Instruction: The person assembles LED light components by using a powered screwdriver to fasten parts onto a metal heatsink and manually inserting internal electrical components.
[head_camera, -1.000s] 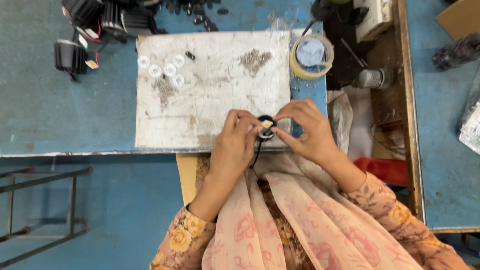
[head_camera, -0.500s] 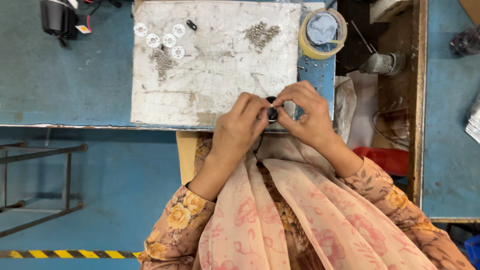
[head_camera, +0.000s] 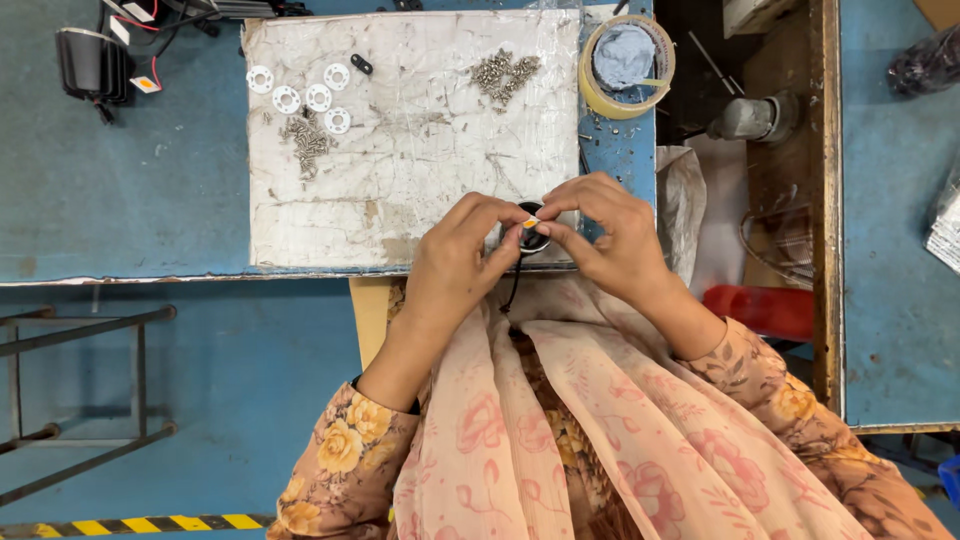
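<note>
Change: both hands sit a little further out over the table's near edge than half a second ago; the view has dipped, so the white board fills the upper frame.
Left hand (head_camera: 462, 262): fingers curled, thumb and forefinger pinched on the small black round part (head_camera: 533, 238).
Right hand (head_camera: 607, 232): fingertips closed on the same part from the other side, its grip tight.
Part: small, dark, ring-shaped, with a tiny orange-and-white tab at its top; a thin black wire (head_camera: 512, 290) hangs from it toward the lap.
Place: at the near right corner of the white board (head_camera: 420, 180), on the blue table (head_camera: 120, 190).
Edges: table edge just under the hands.
Room: bare board ahead; white washers (head_camera: 300, 92), two screw heaps (head_camera: 506, 70) and a tape roll (head_camera: 626, 66) lie well apart at the far side.
</note>
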